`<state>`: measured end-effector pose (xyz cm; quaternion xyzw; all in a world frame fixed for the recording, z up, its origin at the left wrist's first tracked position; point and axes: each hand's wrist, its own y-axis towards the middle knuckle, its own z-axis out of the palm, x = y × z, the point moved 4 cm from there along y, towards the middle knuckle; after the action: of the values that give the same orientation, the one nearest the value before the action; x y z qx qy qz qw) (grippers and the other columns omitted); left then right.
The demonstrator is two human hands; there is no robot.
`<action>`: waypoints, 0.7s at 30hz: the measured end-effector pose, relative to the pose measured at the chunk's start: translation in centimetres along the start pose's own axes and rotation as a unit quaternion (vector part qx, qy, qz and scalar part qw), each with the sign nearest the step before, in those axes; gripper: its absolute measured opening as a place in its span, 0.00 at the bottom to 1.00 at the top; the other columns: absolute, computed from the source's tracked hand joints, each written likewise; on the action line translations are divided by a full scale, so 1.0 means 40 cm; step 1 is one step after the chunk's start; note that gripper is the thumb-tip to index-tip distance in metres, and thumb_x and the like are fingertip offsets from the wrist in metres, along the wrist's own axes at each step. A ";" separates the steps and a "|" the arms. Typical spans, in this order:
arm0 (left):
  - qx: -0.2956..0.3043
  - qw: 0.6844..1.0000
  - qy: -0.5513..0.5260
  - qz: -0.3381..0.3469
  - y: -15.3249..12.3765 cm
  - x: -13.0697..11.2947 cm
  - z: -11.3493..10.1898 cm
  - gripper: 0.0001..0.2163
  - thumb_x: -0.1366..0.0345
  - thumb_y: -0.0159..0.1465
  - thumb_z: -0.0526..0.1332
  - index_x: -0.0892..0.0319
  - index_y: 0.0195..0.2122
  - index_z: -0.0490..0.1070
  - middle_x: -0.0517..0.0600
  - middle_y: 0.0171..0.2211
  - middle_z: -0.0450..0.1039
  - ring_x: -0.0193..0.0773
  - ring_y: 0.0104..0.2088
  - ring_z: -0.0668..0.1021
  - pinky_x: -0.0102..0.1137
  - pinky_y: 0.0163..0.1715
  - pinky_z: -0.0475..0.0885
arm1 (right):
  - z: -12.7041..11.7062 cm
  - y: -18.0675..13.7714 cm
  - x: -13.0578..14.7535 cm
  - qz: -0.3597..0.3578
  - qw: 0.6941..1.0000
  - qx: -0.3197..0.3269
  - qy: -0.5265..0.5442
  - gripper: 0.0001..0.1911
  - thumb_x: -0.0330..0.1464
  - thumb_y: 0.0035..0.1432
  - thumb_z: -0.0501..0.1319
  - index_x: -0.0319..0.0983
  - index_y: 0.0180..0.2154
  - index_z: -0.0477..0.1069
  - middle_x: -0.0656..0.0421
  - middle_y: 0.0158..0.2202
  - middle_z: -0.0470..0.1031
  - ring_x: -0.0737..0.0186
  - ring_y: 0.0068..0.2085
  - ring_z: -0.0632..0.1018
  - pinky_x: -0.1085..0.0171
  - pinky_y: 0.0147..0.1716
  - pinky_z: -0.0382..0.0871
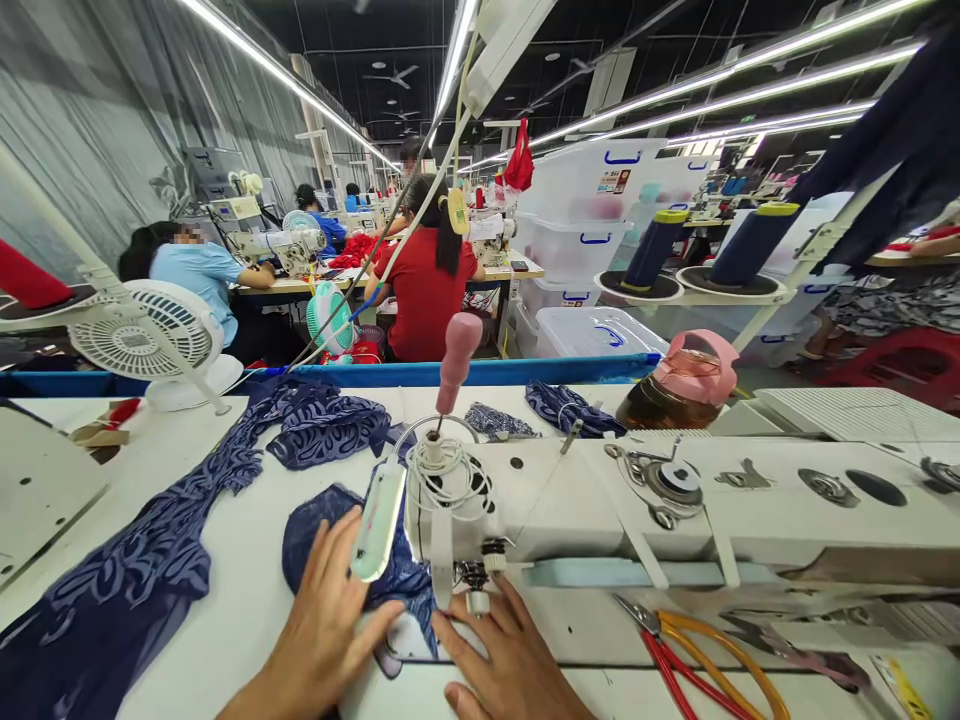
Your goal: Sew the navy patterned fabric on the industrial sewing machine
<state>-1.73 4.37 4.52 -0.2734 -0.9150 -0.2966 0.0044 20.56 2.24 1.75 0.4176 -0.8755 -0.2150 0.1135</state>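
Observation:
A white sewing machine (555, 500) stands before me, its needle end above a dark blue patterned fabric piece (401, 575). My left hand (326, 600) lies on the left part of that fabric with its fingers stretched out. Just right of the presser area, my right hand (502, 650) rests with spread fingers, its fingertips at the fabric's edge. A small lamp (379, 520) on a bendy neck hides part of the cloth. A screwdriver with a pink handle (459, 350) stands upright on the machine head.
Scissors with orange handles (720, 650) and a red-handled tool lie at the right. More patterned fabric (142, 560) spreads on the left. A white fan (146, 330), a pink-lidded jug (686, 385) and blue thread cones (655, 250) stand behind. Co-workers sit beyond.

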 end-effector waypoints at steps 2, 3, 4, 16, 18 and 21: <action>0.019 0.999 -0.034 -0.018 0.036 -0.031 -0.005 0.19 0.62 0.68 0.57 0.63 0.58 0.67 0.66 0.60 0.65 0.59 0.62 0.68 0.54 0.54 0.73 | 0.003 0.000 0.001 -0.014 1.000 -0.013 -0.016 0.24 0.48 0.67 0.59 0.41 0.58 0.69 0.59 0.51 0.77 0.58 0.51 0.72 0.56 0.64 0.54; 0.017 0.998 -0.051 -0.024 0.051 -0.050 -0.007 0.16 0.66 0.67 0.56 0.62 0.54 0.70 0.65 0.58 0.67 0.58 0.60 0.70 0.53 0.52 0.74 | 0.001 0.002 0.001 -0.026 0.999 -0.021 -0.028 0.24 0.48 0.67 0.59 0.41 0.57 0.70 0.59 0.52 0.77 0.58 0.52 0.72 0.56 0.65 0.52; 0.013 0.997 -0.068 -0.029 0.063 -0.067 -0.008 0.13 0.69 0.65 0.55 0.61 0.49 0.72 0.64 0.55 0.69 0.56 0.57 0.72 0.52 0.50 0.75 | -0.003 0.005 0.001 -0.042 0.998 -0.031 -0.039 0.23 0.47 0.67 0.59 0.40 0.56 0.71 0.60 0.52 0.78 0.59 0.51 0.72 0.57 0.66 0.50; -0.093 0.996 -0.008 0.012 0.014 -0.151 0.010 0.12 0.76 0.67 0.50 0.57 0.37 0.71 0.50 0.32 0.74 0.39 0.38 0.77 0.38 0.55 0.66 | 0.069 -0.016 0.018 0.007 0.982 -0.190 -0.016 0.14 0.36 0.73 0.52 0.40 0.42 0.75 0.62 0.41 0.80 0.65 0.37 0.76 0.50 0.71 0.41; -0.162 0.985 -0.027 0.049 0.008 -0.174 0.006 0.12 0.73 0.70 0.49 0.58 0.39 0.72 0.50 0.36 0.76 0.38 0.41 0.78 0.38 0.59 0.64 | 0.077 -0.021 0.022 0.009 0.983 -0.183 -0.014 0.13 0.31 0.71 0.53 0.40 0.38 0.75 0.62 0.39 0.79 0.66 0.35 0.76 0.52 0.70 0.44; -0.151 0.986 -0.047 0.055 0.009 -0.172 0.018 0.15 0.72 0.72 0.46 0.58 0.40 0.73 0.49 0.34 0.75 0.35 0.39 0.77 0.37 0.60 0.63 | 0.077 -0.027 0.027 0.023 0.981 -0.193 -0.007 0.12 0.27 0.70 0.54 0.40 0.38 0.75 0.63 0.38 0.79 0.68 0.34 0.77 0.51 0.70 0.46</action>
<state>4.40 1.57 2.94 -0.3342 -0.8426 -0.4175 -0.0638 19.45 1.64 -1.45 0.3661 -0.8276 -0.3803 0.1908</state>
